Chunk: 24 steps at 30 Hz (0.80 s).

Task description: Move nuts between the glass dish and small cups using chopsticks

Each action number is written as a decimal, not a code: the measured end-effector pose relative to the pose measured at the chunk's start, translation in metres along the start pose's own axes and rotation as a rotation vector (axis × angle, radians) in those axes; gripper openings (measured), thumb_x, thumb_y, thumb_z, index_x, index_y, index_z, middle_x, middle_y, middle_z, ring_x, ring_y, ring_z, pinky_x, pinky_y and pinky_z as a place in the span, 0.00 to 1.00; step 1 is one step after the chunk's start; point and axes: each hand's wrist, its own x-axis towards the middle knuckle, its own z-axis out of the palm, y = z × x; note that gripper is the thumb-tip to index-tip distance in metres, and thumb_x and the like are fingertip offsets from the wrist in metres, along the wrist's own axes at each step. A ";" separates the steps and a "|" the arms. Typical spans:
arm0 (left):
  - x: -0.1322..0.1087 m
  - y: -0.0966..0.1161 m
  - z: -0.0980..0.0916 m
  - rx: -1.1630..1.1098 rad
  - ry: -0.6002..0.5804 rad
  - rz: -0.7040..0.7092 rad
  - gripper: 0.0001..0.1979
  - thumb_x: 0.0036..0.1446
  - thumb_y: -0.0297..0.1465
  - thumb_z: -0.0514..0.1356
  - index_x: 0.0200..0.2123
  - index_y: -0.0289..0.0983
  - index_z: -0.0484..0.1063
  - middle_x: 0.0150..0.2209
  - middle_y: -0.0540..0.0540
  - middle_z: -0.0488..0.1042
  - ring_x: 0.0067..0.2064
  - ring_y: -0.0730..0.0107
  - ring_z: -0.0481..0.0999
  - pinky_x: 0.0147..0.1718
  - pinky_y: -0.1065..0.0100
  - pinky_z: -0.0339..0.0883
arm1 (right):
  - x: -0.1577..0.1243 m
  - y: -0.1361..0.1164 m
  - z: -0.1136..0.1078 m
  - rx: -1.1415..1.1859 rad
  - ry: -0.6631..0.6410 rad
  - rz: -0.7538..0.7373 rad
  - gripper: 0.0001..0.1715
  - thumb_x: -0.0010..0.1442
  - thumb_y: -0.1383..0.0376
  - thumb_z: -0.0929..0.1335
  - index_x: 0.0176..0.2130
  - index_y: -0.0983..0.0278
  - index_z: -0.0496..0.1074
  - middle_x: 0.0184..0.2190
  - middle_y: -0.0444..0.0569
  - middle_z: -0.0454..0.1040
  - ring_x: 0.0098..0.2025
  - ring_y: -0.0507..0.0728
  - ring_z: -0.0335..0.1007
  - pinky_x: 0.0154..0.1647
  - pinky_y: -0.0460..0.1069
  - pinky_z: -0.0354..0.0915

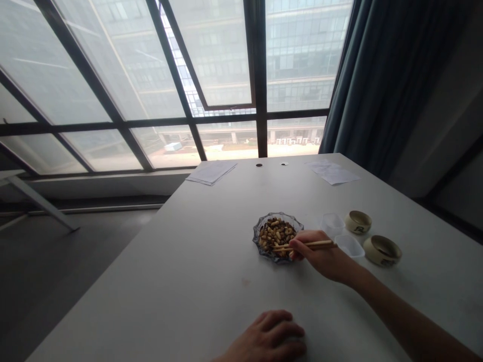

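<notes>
My right hand (pixel 315 254) is closed around a pair of wooden chopsticks (pixel 319 245). Their tips reach into a scalloped glass bowl (pixel 257 246), among a heap of mixed pieces (pixel 277 232), tan peanut-like ones and smaller dark ones. Whether the tips pinch a piece cannot be made out. Nearer to me, my left hand (pixel 269 336) rests on the white table (pixel 181 281), its fingers loosely bent and slightly apart, with nothing seen in it. The thumb is hidden. Right of the bowl stand two clear plastic containers (pixel 349 246), one partly behind the other.
Two beige round pots with dark markings stand at the right, a smaller one (pixel 357 222) behind a larger one (pixel 383 250). Papers (pixel 212 172) lie at the far left of the table, and more sheets (pixel 332 172) at the far right. Windows and a dark curtain (pixel 362 85) rise beyond.
</notes>
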 end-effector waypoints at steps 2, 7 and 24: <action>0.000 0.001 -0.002 0.003 -0.002 0.002 0.13 0.71 0.36 0.59 0.55 0.44 0.72 0.58 0.50 0.75 0.62 0.66 0.68 0.63 0.69 0.63 | 0.000 0.000 -0.001 -0.005 -0.007 -0.014 0.26 0.69 0.50 0.65 0.30 0.65 0.79 0.29 0.48 0.80 0.32 0.56 0.75 0.34 0.47 0.66; 0.001 0.000 -0.001 -0.003 0.004 0.004 0.12 0.71 0.36 0.59 0.55 0.43 0.73 0.58 0.49 0.75 0.62 0.66 0.68 0.63 0.69 0.62 | 0.000 0.004 0.001 -0.007 0.021 -0.025 0.26 0.69 0.50 0.66 0.30 0.64 0.79 0.28 0.48 0.80 0.31 0.56 0.76 0.33 0.47 0.67; 0.000 -0.003 0.005 -0.146 -0.027 -0.013 0.13 0.73 0.36 0.56 0.57 0.41 0.70 0.59 0.50 0.74 0.63 0.65 0.66 0.65 0.66 0.60 | -0.014 -0.002 -0.018 0.293 0.300 0.113 0.27 0.62 0.44 0.71 0.37 0.66 0.81 0.32 0.55 0.84 0.33 0.62 0.83 0.40 0.55 0.79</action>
